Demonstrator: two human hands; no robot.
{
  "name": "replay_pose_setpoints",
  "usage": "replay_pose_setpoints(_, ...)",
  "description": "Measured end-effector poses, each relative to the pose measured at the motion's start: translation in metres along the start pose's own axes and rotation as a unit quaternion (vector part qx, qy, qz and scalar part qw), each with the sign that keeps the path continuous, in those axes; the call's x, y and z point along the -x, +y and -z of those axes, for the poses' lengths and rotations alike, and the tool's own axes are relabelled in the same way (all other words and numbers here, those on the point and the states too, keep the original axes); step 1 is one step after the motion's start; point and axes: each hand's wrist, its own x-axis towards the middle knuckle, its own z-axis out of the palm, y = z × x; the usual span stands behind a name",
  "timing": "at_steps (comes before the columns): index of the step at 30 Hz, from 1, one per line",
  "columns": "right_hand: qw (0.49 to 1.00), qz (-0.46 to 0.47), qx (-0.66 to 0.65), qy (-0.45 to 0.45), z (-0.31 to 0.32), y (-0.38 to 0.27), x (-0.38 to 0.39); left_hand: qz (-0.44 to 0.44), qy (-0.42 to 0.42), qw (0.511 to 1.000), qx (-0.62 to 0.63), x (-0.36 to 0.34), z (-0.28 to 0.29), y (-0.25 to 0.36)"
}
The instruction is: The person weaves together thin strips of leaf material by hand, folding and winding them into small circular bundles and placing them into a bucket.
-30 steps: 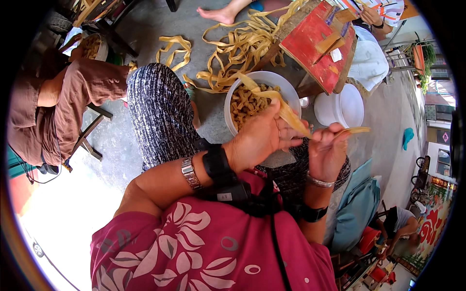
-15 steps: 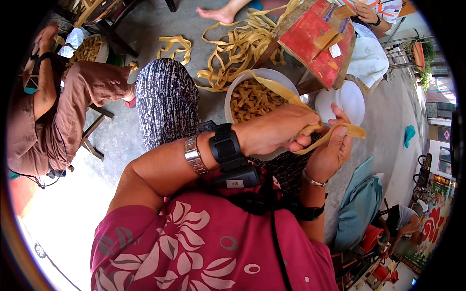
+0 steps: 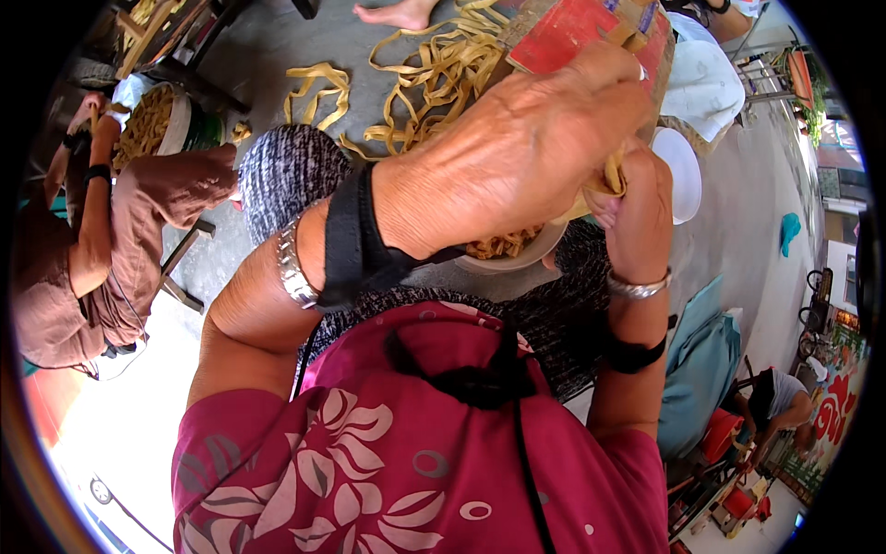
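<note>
My left hand [image 3: 517,152] is raised close to the camera and curled over a yellow strip [image 3: 611,174] of plant fibre. My right hand [image 3: 637,208] meets it from the right and pinches the same strip between the fingers. Below both hands sits a white bowl [image 3: 517,258] on my lap, holding several cut yellow strips; most of it is hidden behind my left hand. A black strap and a metal watch band circle my left wrist.
A pile of long yellow strips [image 3: 434,65] lies on the grey floor ahead, beside a red box [image 3: 572,37] and a white plate [image 3: 681,171]. A seated person in brown [image 3: 101,240] works at the left by a basket [image 3: 157,125]. A bare foot [image 3: 397,14] shows at the top.
My left hand has risen toward the camera and now covers most of the bowl. Both hands have closed together on the strip.
</note>
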Motion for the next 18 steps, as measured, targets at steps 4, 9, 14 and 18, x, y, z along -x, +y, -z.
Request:
replay_pose_setpoints(4, 0.993, 0.007, 0.013, -0.121, 0.02, 0.013, -0.025, 0.072, -0.031, 0.997, 0.005, -0.003, -0.003, -0.007)
replay_pose_setpoints(9, 0.983, -0.062, 0.018, -0.172, 0.039, 0.012, -0.041, 0.214, -0.136, 0.961, 0.111, -0.01, -0.012, -0.051)
replay_pose_setpoints(14, 0.982, -0.052, 0.081, -0.16, 0.028, 0.02, -0.047, 0.4, -0.153, 0.827, 0.364, -0.006, -0.012, -0.066)
replay_pose_setpoints(18, 0.988, -0.013, 0.01, -0.151, 0.026, 0.033, -0.053, 0.389, -0.096, 0.869, 0.289, 0.002, -0.014, -0.075)
